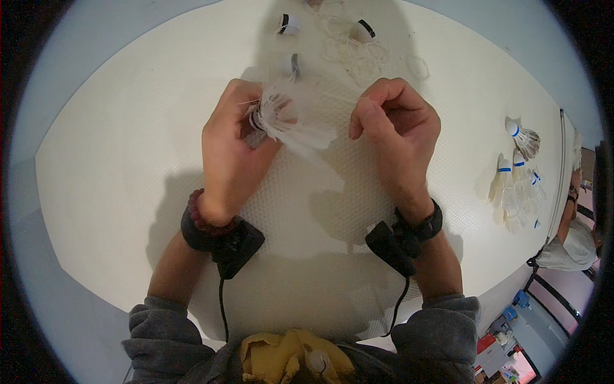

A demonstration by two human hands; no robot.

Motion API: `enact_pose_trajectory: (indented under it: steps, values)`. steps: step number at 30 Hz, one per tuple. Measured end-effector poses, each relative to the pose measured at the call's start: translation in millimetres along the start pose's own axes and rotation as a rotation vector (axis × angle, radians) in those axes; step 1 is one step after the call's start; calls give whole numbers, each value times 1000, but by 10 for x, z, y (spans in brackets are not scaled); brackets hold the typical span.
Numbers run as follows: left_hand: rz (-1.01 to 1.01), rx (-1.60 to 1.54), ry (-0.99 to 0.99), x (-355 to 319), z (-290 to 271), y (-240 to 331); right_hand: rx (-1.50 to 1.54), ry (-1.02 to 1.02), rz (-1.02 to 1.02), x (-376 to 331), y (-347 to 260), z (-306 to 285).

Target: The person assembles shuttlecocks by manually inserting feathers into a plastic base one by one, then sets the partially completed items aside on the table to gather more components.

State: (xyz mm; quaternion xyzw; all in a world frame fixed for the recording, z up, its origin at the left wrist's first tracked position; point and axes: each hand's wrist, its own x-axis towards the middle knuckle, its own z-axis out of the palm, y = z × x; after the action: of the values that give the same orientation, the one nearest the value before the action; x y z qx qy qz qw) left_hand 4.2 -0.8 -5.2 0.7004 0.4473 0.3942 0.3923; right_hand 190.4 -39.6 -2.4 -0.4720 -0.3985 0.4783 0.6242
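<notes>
My left hand [230,150] grips a white feather shuttlecock [291,118] by its cork end, feathers fanned out to the right. My right hand [396,131] is pinched shut at the edge of the feathers, apparently on a thin thread or feather tip too fine to make out. Both hands hover over a white table [128,179]. Both wrists carry black strapped devices with cables, and the left also has a dark red bead bracelet.
Three shuttlecock cork heads with dark bands [291,25] [363,30] [293,64] and loops of white thread [358,54] lie at the far edge. Several shuttlecocks with blue bands [518,182] lie at the right. Another person [575,237] is beyond the table's right edge.
</notes>
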Motion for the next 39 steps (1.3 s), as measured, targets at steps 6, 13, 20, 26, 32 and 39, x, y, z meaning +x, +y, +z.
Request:
enact_pose_trajectory:
  steps: [6, 13, 20, 26, 32, 39]
  values:
    - [-58, -248, 63, -45, 16, -123, 92, -38, 3, 3, -35, 35]
    - [116, -79, -19, -73, -38, -34, -44, -137, 15, -15, -46, 22]
    - [-26, -465, -69, -85, -78, -93, -64, -158, -44, -3, -34, 24]
    - [-42, -362, -86, -75, -75, -61, -157, -232, -54, 15, -17, 44]
    - [-24, -81, -96, -54, -97, -12, -28, -163, 36, -14, -43, 84]
    - [-28, -127, -29, -46, -76, -17, -277, -176, -88, -15, -1, 50]
